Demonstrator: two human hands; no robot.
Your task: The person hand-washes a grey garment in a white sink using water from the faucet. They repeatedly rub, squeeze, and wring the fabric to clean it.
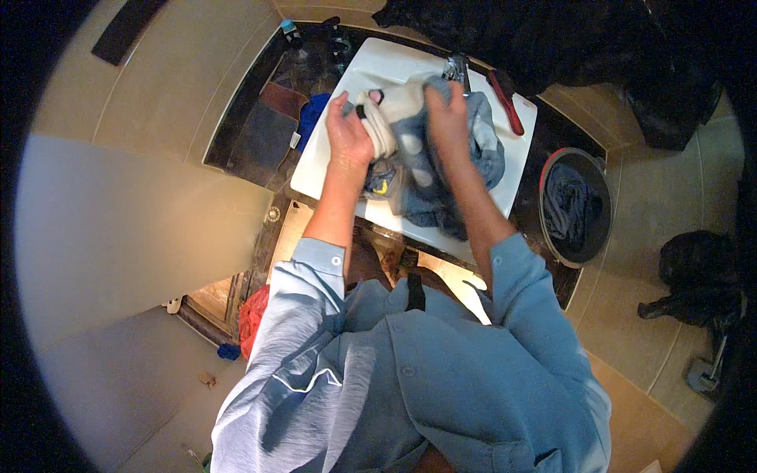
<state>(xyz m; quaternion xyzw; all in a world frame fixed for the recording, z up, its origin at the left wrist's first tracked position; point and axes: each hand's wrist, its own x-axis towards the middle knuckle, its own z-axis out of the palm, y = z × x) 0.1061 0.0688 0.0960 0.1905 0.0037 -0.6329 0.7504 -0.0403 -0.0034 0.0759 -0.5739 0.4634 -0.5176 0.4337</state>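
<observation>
A white cloth item [381,130] with dark patches, perhaps a sock, is bunched against my left hand [350,131], which grips it at the fingers. My right hand [447,121], blurred by motion, holds a grey-blue cloth with pale spots [414,159]; its fingertips are partly hidden. The two fabrics meet between my hands, over a white washbasin [319,156]. More grey-blue fabric [488,156] lies in the basin beyond my right wrist. A dark piece with a yellow mark [381,183] rests below my left hand.
A metal tap [455,70] stands at the basin's back, beside a red-handled brush [507,106]. To the right, a round tub [603,242] holds dark cloth [565,195]. Blue cloth [313,118] and a blue-capped bottle [290,28] are on the left. A red plastic bag [253,319] sits lower left.
</observation>
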